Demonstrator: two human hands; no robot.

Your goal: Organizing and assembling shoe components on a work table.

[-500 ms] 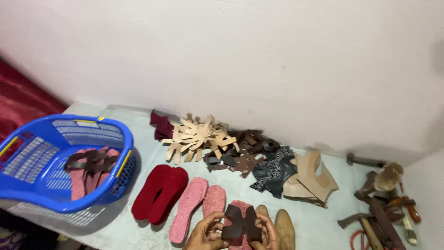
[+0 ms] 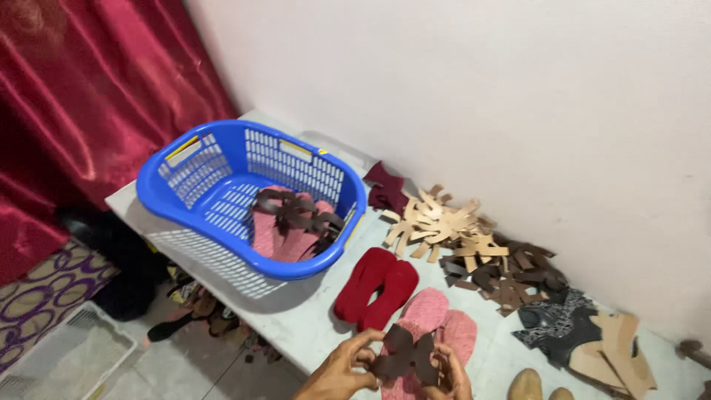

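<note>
We are holding a dark brown cut strap piece (image 2: 404, 355) low at the near edge of the tabletop (image 2: 296, 315), with our left hand (image 2: 342, 370) pinching its left side between thumb and fingers and our right hand (image 2: 448, 372) closing on its right side, so each grip is shut on that one piece. It is sitting just above a pair of pink insoles (image 2: 437, 318), partly covering them from view, and we cannot tell whether it is touching them. Judging by how things are lying, the work looks only partly done: the blue basket (image 2: 185, 204) is already holding a few pink insoles with dark straps (image 2: 296, 215) laid across them, which we are reading as finished sets. Much is waiting outside it. A pair of red insoles (image 2: 374, 287) is lying bare between the basket and the pink pair, with no strap on it. Along the wall, a heap of tan strap pieces (image 2: 437, 226) and a heap of dark brown strap pieces (image 2: 511, 274) are sitting untouched, with some maroon pieces (image 2: 385, 185) beside the basket and a black patterned piece (image 2: 555, 326) and tan cut shapes (image 2: 611, 352) off to the right. We are judging more to be left than done.
</note>
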